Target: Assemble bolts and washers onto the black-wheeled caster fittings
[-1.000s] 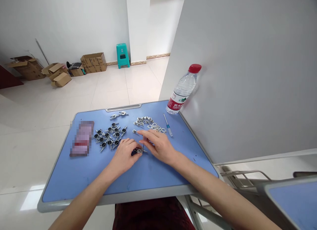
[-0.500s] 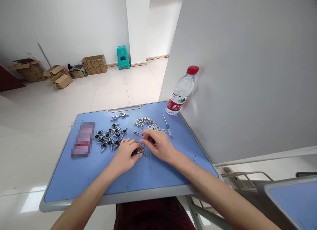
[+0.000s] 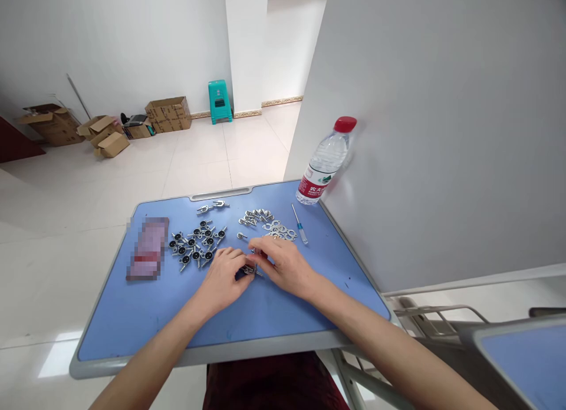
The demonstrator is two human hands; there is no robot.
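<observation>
My left hand (image 3: pixel 227 277) is closed around a small metal fitting (image 3: pixel 249 270) and keeps it against the blue tabletop. Part of the fitting is hidden under the fingers. Close against it, my right hand (image 3: pixel 280 263) pinches a slim screwdriver (image 3: pixel 254 252) above the fitting; its handle is mostly covered by the fingers. Left of my hands lies a group of metal fittings with round black centres (image 3: pixel 196 242). Just beyond my right hand are flat silver plates (image 3: pixel 283 228) and a pile of small metal pieces with round heads (image 3: pixel 256 216).
A second screwdriver (image 3: pixel 299 225) with a blue and clear handle lies at the right. A red-capped water bottle (image 3: pixel 322 169) stands by the grey partition (image 3: pixel 433 133). Two forked metal parts (image 3: pixel 213 207) lie at the back, and a blurred purple object (image 3: pixel 150 248) at the left.
My right hand has tilted and moved slightly down and left, and its fingers now cover more of the screwdriver. The left hand stays on the fitting.
</observation>
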